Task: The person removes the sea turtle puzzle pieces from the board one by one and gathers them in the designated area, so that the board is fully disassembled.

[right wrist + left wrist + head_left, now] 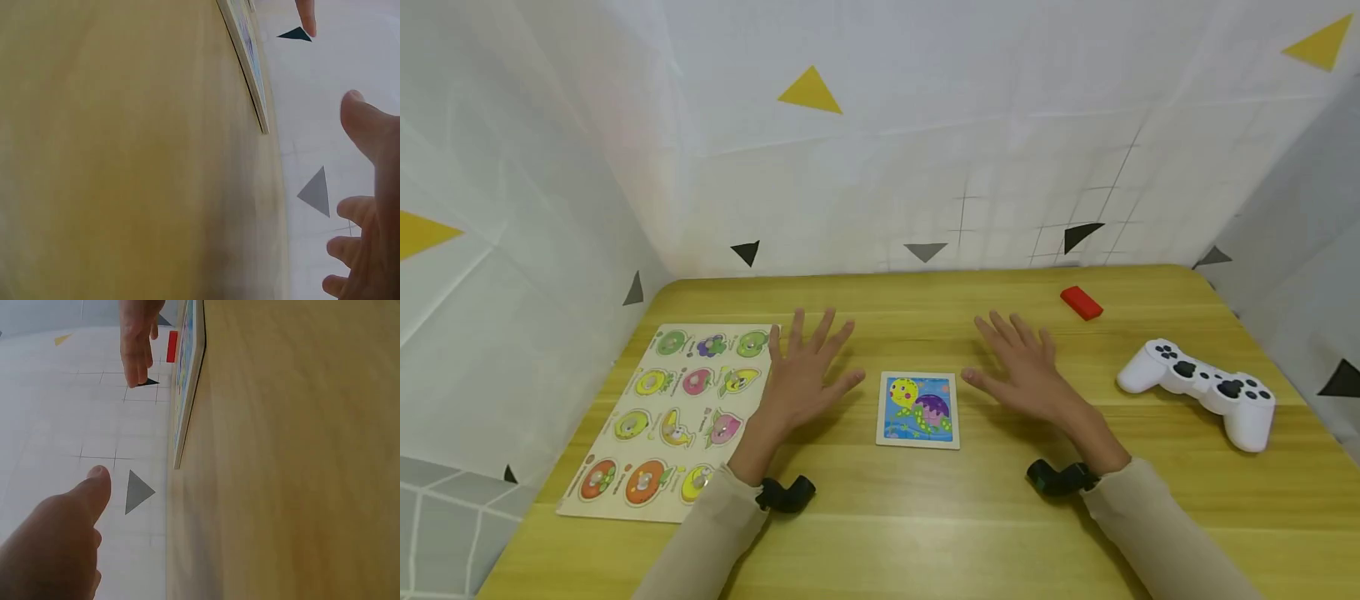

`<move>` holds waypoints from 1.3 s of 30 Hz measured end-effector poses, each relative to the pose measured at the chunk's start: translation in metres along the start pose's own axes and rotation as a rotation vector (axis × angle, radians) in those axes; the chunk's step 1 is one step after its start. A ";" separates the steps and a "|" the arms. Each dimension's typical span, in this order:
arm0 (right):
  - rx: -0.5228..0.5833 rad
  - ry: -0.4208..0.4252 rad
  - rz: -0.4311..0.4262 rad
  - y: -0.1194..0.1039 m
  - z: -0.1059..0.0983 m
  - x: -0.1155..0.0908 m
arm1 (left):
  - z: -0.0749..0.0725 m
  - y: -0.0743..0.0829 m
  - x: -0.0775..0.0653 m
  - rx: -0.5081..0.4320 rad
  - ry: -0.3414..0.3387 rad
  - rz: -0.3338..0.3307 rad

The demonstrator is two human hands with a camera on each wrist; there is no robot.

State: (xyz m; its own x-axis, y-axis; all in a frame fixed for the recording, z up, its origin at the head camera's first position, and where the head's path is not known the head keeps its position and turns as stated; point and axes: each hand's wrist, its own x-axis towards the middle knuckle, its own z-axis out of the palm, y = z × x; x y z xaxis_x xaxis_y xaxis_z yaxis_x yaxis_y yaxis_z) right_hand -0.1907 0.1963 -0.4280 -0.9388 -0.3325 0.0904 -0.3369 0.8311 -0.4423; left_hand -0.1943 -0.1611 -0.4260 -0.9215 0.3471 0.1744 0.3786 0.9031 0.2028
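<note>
A small square picture puzzle [917,410] with a yellow and purple turtle on blue lies flat on the wooden table, between the two hands. To its left, my left hand [802,379] is spread with palm down and holds nothing; it overlaps the right edge of a fruit peg board [647,392] in the head view. My right hand [1018,371], also spread and holding nothing, is on the puzzle's right side, its thumb pointing toward the frame. Both wrist views show the hands raised above the tabletop, with the puzzle's pale edge [195,381] seen side-on.
A white game controller [1198,387] lies on the table at the right. Farther back is a red block [1082,302]. White cloth [880,167] with yellow, black and grey triangles hangs behind the table [917,533] and along both sides. Each wrist wears a black band with a camera.
</note>
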 end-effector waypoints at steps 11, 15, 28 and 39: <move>0.035 -0.030 -0.098 -0.007 0.009 -0.002 | 0.010 0.009 0.002 -0.118 0.022 0.138; 0.047 -0.029 -0.117 -0.007 0.011 -0.002 | 0.016 0.013 0.001 -0.204 0.018 0.179; 0.091 -0.049 -0.194 -0.012 0.021 -0.005 | 0.026 0.019 -0.003 -0.264 0.013 0.218; 0.078 -0.051 -0.206 -0.016 0.025 -0.006 | 0.036 0.019 -0.005 -0.237 0.001 0.200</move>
State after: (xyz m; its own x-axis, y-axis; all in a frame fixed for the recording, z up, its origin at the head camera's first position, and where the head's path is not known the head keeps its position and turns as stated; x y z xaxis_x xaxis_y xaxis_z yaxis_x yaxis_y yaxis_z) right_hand -0.1775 0.1736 -0.4439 -0.8450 -0.5155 0.1420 -0.5131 0.7070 -0.4868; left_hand -0.1860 -0.1362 -0.4581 -0.8268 0.5112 0.2347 0.5620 0.7330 0.3832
